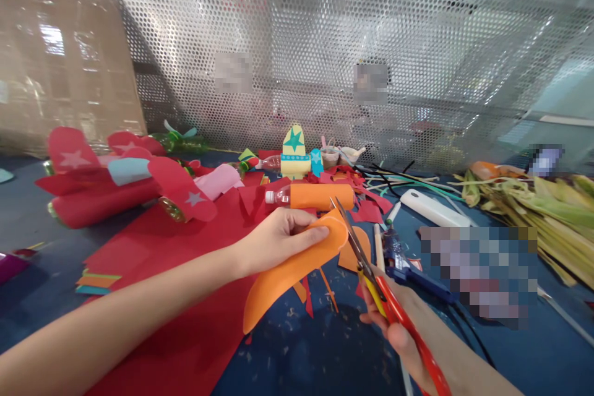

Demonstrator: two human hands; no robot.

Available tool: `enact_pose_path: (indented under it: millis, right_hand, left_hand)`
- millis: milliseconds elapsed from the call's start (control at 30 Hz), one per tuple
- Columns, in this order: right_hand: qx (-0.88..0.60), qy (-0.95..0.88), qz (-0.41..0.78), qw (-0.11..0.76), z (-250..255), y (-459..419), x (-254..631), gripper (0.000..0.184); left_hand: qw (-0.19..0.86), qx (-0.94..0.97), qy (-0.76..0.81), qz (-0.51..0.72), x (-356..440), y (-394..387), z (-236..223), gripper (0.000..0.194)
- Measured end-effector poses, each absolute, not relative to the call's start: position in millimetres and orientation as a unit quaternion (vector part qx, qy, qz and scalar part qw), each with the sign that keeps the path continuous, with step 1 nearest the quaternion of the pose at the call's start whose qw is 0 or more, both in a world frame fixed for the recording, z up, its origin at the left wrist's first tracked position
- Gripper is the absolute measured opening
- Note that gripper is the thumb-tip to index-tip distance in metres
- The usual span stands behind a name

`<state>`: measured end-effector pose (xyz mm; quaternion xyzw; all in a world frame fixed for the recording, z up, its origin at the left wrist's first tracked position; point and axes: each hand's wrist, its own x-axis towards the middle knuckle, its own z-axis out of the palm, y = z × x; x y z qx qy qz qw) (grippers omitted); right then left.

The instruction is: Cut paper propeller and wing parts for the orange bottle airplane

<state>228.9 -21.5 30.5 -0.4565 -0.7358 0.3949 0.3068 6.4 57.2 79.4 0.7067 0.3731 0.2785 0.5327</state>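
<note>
Between thumb and fingers, my left hand (278, 238) pinches a long orange piece of craft paper (283, 288) with a rounded end. My right hand (394, 315) grips scissors (364, 257) with red and yellow handles. Their blades are parted and lie right at the paper's rounded right end; whether they touch it I cannot tell. Just beyond is a small plastic bottle (320, 196) wrapped in orange paper, lying on its side. Another orange paper piece (355, 247) rests on the table behind the scissors, partly hidden by them.
Red paper sheets (185, 322) spread under my left arm. Red paper-covered bottle planes (104, 198) sit at left, a yellow one (296, 161) at the back. On the right lie a blue glue gun (417, 278), a white tool (434, 208) and dry husks (533, 216). A perforated metal panel (297, 31) stands behind.
</note>
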Motion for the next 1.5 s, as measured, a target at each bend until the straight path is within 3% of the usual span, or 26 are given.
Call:
enact_pose_path:
  millis: [567, 833, 1067, 1167, 1300, 1367, 1433, 1500]
  right_hand:
    - [-0.469, -0.739, 0.393, 0.282, 12, -12, 235, 0.080]
    - [-0.466, -0.727, 0.428, 0.266, 31, -15, 239, 0.094]
    - [-0.488, -0.716, 0.428, 0.257, 15, -11, 240, 0.067]
    - [-0.488, -0.716, 0.427, 0.257, 14, -7, 243, 0.062]
    - [-0.500, -0.696, 0.458, 0.238, 26, -10, 240, 0.062]
    - [-0.507, -0.667, 0.489, 0.241, 34, -16, 236, 0.062]
    - [-0.517, -0.650, 0.494, 0.258, 41, -22, 232, 0.059]
    - [-0.525, -0.652, 0.473, 0.275, 46, -25, 229, 0.059]
  left_hand:
    - [0.556, 0.696, 0.354, 0.283, 3, 57, 84, 0.033]
    - [0.485, 0.773, 0.343, 0.224, -8, 69, 92, 0.036]
    - [0.433, 0.813, 0.331, 0.205, -12, 76, 91, 0.033]
    - [0.376, 0.817, 0.358, 0.251, -10, 77, 92, 0.028]
    - [0.173, 0.815, 0.390, 0.393, -6, 68, 94, 0.017]
    - [0.120, 0.824, 0.362, 0.420, -2, 56, 93, 0.019]
    - [0.171, 0.855, 0.324, 0.367, 5, 40, 89, 0.030]
    - [0.272, 0.882, 0.301, 0.238, 14, 25, 80, 0.041]
